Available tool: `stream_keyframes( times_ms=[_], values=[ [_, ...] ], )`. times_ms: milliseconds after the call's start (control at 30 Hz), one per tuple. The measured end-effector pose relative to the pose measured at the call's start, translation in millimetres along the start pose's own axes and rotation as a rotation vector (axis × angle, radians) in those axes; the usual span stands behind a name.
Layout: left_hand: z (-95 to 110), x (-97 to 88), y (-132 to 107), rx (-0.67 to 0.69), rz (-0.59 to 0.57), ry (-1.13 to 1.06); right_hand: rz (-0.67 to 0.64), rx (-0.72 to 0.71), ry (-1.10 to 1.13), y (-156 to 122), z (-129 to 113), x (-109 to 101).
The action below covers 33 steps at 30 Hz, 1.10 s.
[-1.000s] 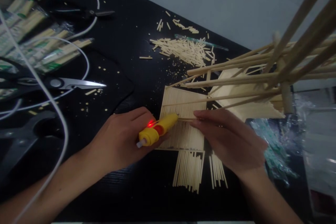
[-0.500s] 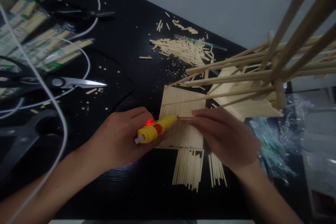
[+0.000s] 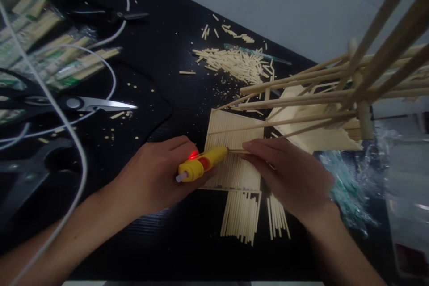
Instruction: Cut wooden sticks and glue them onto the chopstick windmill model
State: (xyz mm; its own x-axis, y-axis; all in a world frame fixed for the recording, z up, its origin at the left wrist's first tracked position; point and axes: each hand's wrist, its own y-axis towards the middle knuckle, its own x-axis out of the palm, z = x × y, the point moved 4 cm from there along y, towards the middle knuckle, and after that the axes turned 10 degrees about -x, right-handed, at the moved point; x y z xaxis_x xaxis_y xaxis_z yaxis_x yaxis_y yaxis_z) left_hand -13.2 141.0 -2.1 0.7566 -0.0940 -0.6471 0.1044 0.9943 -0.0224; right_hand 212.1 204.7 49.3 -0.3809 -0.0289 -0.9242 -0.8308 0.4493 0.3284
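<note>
My left hand [image 3: 157, 174] is wrapped round a small yellow glue gun [image 3: 201, 166] with a red light glowing on it, its nozzle pointing right. My right hand [image 3: 291, 176] pinches a thin wooden stick [image 3: 236, 150] whose end meets the gun's tip. Both hands hover over a flat panel of glued sticks [image 3: 231, 134] lying on the black table [image 3: 167, 76]. Loose cut sticks [image 3: 241, 212] lie in a row just below the panel.
A tall frame of long wooden sticks [image 3: 335, 94] rises at the right. A heap of short offcuts [image 3: 234, 62] lies beyond the panel. Scissors [image 3: 83, 105], white cable [image 3: 73, 143], pliers [image 3: 110, 15] and packets of sticks [image 3: 56, 62] lie at the left. Crumpled plastic wrap [image 3: 348, 187] lies at the right.
Almost nothing has moved. My right hand has slid slightly left along the stick toward the glue gun's tip; the left hand keeps its place.
</note>
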Motion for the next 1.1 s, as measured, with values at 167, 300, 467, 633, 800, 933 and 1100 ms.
stream_keyframes(
  times_ms=[167,300,467,633,800,933,1100],
  values=[
    [1.2,-0.7,1.0,0.001,-0.001,0.002,-0.011,0.047,0.011,4.2,-1.7,-0.4],
    [3.3,-4.8,2.3,0.002,0.014,-0.042,0.002,0.072,0.024,3.5,-2.5,0.5],
    [3.0,-7.7,3.6,-0.023,0.015,-0.077,0.087,0.136,0.032,-2.2,-0.4,0.8],
    [3.8,-8.4,7.1,-0.013,0.032,-0.078,0.129,0.074,0.078,-4.6,0.4,1.5],
    [1.8,-7.1,11.6,-0.077,0.042,-0.059,0.086,0.021,0.056,-7.8,2.4,3.9],
    [-6.6,-3.5,13.2,-0.171,0.026,-0.081,0.057,0.018,0.030,-8.3,3.8,5.1],
    [-13.7,-0.4,14.3,-0.270,-0.030,-0.118,0.084,-0.020,0.052,-1.3,1.5,3.2]
  ],
)
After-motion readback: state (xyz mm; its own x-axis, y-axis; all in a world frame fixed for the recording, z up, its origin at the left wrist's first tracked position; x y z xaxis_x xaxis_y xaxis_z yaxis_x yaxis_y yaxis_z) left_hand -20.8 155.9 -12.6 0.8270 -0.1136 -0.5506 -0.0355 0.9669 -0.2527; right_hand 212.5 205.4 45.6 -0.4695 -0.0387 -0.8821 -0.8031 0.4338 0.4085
